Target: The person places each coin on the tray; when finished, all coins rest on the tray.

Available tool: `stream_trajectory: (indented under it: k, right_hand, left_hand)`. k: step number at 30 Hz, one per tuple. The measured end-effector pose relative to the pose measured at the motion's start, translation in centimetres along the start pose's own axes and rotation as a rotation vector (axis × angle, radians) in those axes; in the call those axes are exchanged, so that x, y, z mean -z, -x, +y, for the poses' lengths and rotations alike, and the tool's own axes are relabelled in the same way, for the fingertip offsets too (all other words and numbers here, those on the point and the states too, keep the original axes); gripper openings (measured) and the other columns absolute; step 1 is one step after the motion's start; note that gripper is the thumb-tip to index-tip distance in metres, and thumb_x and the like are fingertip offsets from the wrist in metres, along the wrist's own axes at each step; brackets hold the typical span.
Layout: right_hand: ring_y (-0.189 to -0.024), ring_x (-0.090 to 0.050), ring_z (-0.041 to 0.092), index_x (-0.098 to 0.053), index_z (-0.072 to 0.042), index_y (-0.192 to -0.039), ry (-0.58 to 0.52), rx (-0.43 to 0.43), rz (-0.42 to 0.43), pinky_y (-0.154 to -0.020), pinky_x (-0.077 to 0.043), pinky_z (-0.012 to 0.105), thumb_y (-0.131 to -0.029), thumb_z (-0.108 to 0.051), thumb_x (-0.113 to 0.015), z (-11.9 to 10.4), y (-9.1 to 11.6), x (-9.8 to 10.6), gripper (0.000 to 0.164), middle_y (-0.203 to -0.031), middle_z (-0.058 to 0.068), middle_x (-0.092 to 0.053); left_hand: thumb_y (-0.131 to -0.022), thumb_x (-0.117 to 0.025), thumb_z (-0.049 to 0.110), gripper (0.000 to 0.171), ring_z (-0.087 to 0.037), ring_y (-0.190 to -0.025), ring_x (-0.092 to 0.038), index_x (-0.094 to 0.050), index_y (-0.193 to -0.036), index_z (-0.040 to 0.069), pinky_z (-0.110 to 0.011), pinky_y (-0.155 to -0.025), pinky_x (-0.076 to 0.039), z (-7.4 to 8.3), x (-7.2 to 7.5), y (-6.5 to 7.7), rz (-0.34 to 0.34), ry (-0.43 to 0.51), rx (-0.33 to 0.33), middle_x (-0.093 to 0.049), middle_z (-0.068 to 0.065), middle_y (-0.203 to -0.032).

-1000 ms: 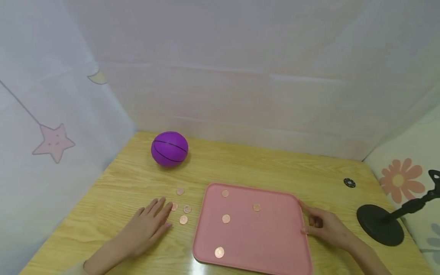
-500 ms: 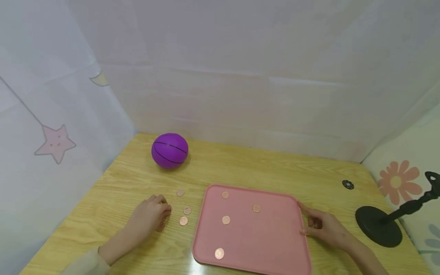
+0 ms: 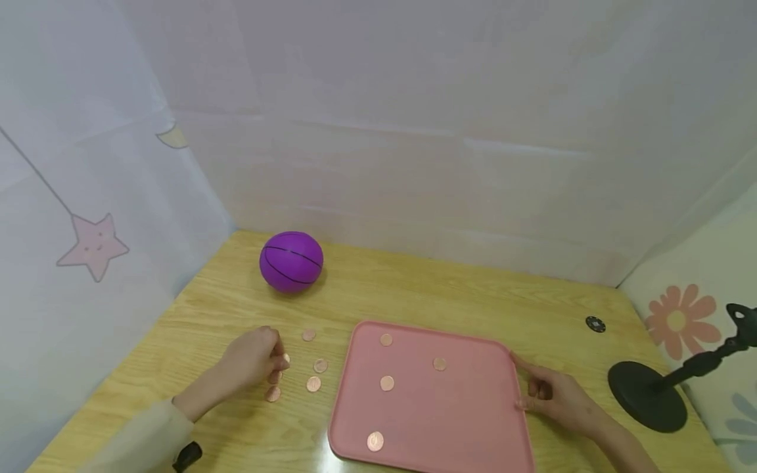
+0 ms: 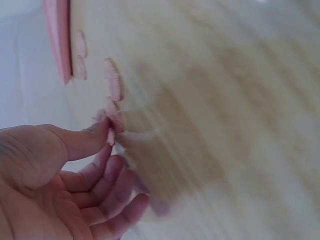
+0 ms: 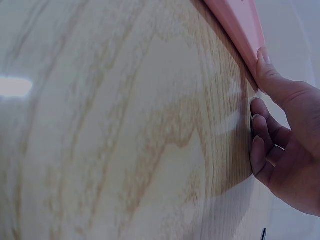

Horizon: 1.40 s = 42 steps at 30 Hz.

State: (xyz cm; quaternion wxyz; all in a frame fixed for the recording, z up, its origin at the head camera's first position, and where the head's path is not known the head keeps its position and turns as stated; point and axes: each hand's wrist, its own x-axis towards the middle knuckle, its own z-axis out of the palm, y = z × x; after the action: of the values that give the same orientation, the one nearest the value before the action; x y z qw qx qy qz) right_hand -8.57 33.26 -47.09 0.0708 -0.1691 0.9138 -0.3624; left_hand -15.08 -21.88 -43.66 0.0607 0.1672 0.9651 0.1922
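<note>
My left hand [image 3: 251, 355] is left of the pink tray, its thumb and forefinger pinching a copper-coloured coin [image 4: 111, 136] edge-on. Close by its fingertips lie more coins on the table, one [image 3: 273, 393] nearest me. Between this hand and the tray rest a few others, such as a coin [image 3: 313, 383]. On the pink tray [image 3: 455, 420] several similar coins are spread, one [image 3: 375, 441] near its front left corner. My right hand [image 3: 558, 397] holds the tray's right side, thumb on the rim and forefinger along the far corner, other fingers curled beneath the palm.
A purple ball [image 3: 291, 261] with black lines sits at the back left of the wooden table [image 3: 426, 282]. Toward the right edge are a round black stand [image 3: 647, 396] with an arm and a small black disc [image 3: 595, 324]. Pale cloth hangs behind and at both sides.
My left hand has gone from spread flat to curled, and a coin is now pinched in it. Coins by its fingers have shifted toward me and left. The right hand keeps its hold.
</note>
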Motion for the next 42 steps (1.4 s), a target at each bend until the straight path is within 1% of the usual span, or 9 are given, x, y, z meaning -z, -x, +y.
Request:
stream_trajectory:
  k: [3,6,9,12,15,18,24,29,42]
  right_hand:
    - [-0.062,-0.045,0.002,-0.042,-0.001,-0.145,0.01,-0.003,0.006,-0.052,-0.043,0.023,-0.083,-0.032,-0.076,0.0,0.1,0.0,0.078,-0.077,-0.006,-0.053]
    - [-0.063,-0.045,0.001,-0.043,0.0,-0.145,0.026,0.028,0.016,-0.053,-0.043,0.022,-0.083,-0.031,-0.076,0.0,0.0,-0.1,0.077,-0.077,-0.007,-0.053]
    - [-0.063,-0.045,0.001,-0.043,0.0,-0.145,0.033,0.048,0.016,-0.053,-0.043,0.022,-0.083,-0.03,-0.076,0.1,-0.1,-0.1,0.076,-0.076,-0.008,-0.053]
    - [-0.063,-0.046,0.001,-0.043,0.0,-0.144,0.039,0.021,0.014,-0.053,-0.043,0.022,-0.083,-0.032,-0.077,0.1,0.0,0.0,0.077,-0.075,-0.008,-0.053]
    - [-0.063,-0.046,0.001,-0.044,-0.002,-0.144,0.05,-0.012,0.02,-0.054,-0.043,0.022,-0.082,-0.034,-0.077,0.1,0.2,0.2,0.077,-0.076,-0.008,-0.053]
    - [-0.063,-0.046,0.001,-0.045,0.0,-0.143,0.049,0.018,0.032,-0.053,-0.043,0.022,-0.082,-0.032,-0.077,0.1,0.2,0.3,0.076,-0.076,-0.008,-0.053]
    - [-0.062,-0.045,0.001,-0.044,0.002,-0.143,0.016,0.069,0.039,-0.052,-0.043,0.022,-0.083,-0.027,-0.077,0.2,0.1,0.1,0.075,-0.076,-0.008,-0.053]
    - [-0.063,-0.046,0.002,-0.044,0.0,-0.144,0.003,0.026,0.026,-0.053,-0.044,0.022,-0.082,-0.031,-0.077,0.2,0.1,0.0,0.076,-0.076,-0.006,-0.054]
    - [-0.062,-0.045,0.001,-0.044,0.001,-0.143,0.008,0.071,0.033,-0.052,-0.043,0.022,-0.082,-0.028,-0.077,0.1,0.0,0.0,0.075,-0.076,-0.008,-0.053]
  left_hand:
    - [-0.083,-0.077,0.011,0.018,-0.01,-0.061,-0.051,-0.059,-0.078,0.01,-0.028,-0.053,-0.044,0.4,0.1,-0.6,0.01,-0.011,0.0,-0.055,0.006,-0.064]
    - [-0.082,-0.078,0.01,0.02,-0.01,-0.058,-0.054,-0.058,-0.081,0.01,-0.027,-0.049,-0.044,1.5,0.0,-1.1,0.099,-0.061,-0.054,-0.059,0.004,-0.067]
    - [-0.081,-0.078,0.009,0.018,-0.011,-0.059,-0.058,-0.06,-0.084,0.009,-0.027,-0.049,-0.047,3.7,-0.4,-1.4,0.202,-0.09,-0.123,-0.062,0.002,-0.07]
    - [-0.08,-0.079,0.01,0.015,-0.012,-0.062,-0.061,-0.064,-0.083,0.011,-0.03,-0.053,-0.049,7.1,-1.1,-1.7,0.232,-0.066,-0.173,-0.065,0.003,-0.071]
    - [-0.079,-0.079,0.012,0.011,-0.014,-0.066,-0.064,-0.068,-0.083,0.012,-0.031,-0.058,-0.051,11.0,-2.0,-1.7,0.189,-0.055,-0.248,-0.068,0.002,-0.075]
    - [-0.08,-0.078,0.013,0.007,-0.014,-0.07,-0.065,-0.071,-0.083,0.014,-0.029,-0.06,-0.052,14.5,-3.4,-1.5,0.118,-0.079,-0.333,-0.069,0.003,-0.078]
    - [-0.082,-0.077,0.015,0.007,-0.004,-0.07,-0.062,-0.071,-0.082,0.018,-0.021,-0.058,-0.05,19.0,-5.7,-1.6,-0.012,-0.13,-0.436,-0.067,0.01,-0.076]
    - [-0.083,-0.076,0.017,0.011,-0.002,-0.065,-0.057,-0.066,-0.08,0.019,-0.019,-0.054,-0.046,19.8,-6.7,-2.5,-0.034,-0.084,-0.439,-0.061,0.012,-0.071]
    - [-0.079,-0.079,0.022,0.02,-0.002,-0.06,-0.049,-0.06,-0.073,0.019,-0.021,-0.052,-0.042,18.8,-7.7,-2.9,-0.047,-0.041,-0.399,-0.051,0.012,-0.064]
